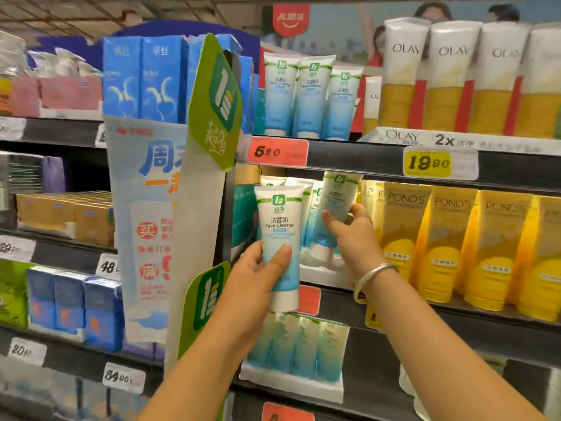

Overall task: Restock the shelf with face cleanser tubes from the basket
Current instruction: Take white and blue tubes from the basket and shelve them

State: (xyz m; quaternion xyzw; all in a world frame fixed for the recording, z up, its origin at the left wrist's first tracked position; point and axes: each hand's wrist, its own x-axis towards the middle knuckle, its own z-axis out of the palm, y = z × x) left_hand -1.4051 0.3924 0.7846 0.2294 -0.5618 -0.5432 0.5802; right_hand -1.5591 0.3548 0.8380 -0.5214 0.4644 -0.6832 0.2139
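Two yellow Pond's tubes [400, 238] stand just beside right hand [352, 235]

Both bare forearms reach forward and up; the left hand [255, 273] has fingers curled in a grip, the right hand [353, 235] pinches, bangle at wrist.

the middle shelf [394, 302] bay was narrow: a green sign [212, 101] and its post stood at its left edge, yellow pond's tubes [400, 238] walled its right, and the upper shelf lip [349, 156] hung low above. cleanser tubes [311, 205] filled the back. open room lay only in front, where both hands [255, 275] [352, 235] held tubes.
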